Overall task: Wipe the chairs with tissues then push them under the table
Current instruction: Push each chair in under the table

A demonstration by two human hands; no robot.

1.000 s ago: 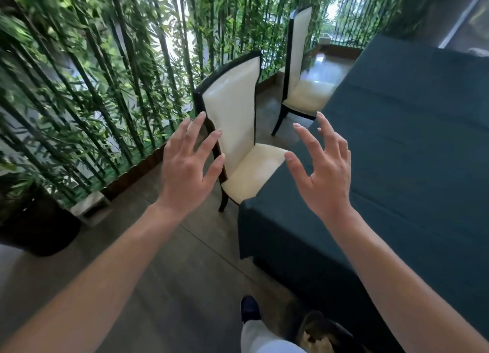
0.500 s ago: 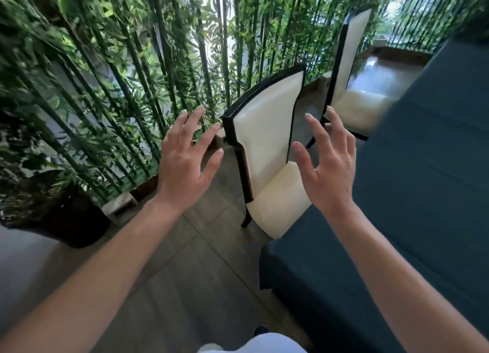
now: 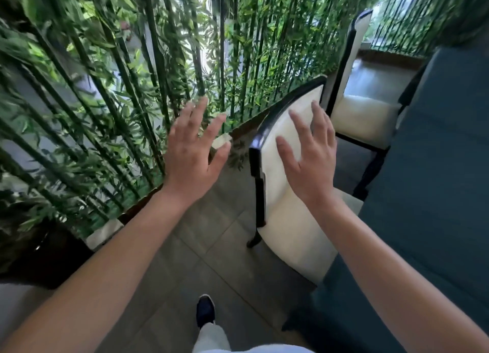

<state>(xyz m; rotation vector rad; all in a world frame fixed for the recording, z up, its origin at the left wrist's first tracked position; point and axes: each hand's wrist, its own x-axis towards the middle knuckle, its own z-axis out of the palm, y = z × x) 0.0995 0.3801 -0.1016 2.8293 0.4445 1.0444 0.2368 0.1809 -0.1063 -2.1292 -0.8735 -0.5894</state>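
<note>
A cream chair with a black frame (image 3: 275,194) stands close in front of me, its seat partly tucked under the table with the dark teal cloth (image 3: 434,194). A second cream chair (image 3: 362,114) stands farther back along the same table edge. My left hand (image 3: 193,151) is raised with fingers spread, left of the near chair's backrest and apart from it. My right hand (image 3: 309,154) is spread in front of that backrest; whether it touches the cushion I cannot tell. Neither hand holds anything. No tissue is in view.
A wall of bamboo stems (image 3: 132,88) runs along the left, edged by a low wooden border (image 3: 143,207). A dark planter (image 3: 39,257) sits at the lower left. Grey floor tiles (image 3: 201,247) lie between the bamboo and the table. My foot (image 3: 205,310) is below.
I have stepped closer to the near chair. Both hands moved forward, the right one now in front of the backrest, the left one beside it.
</note>
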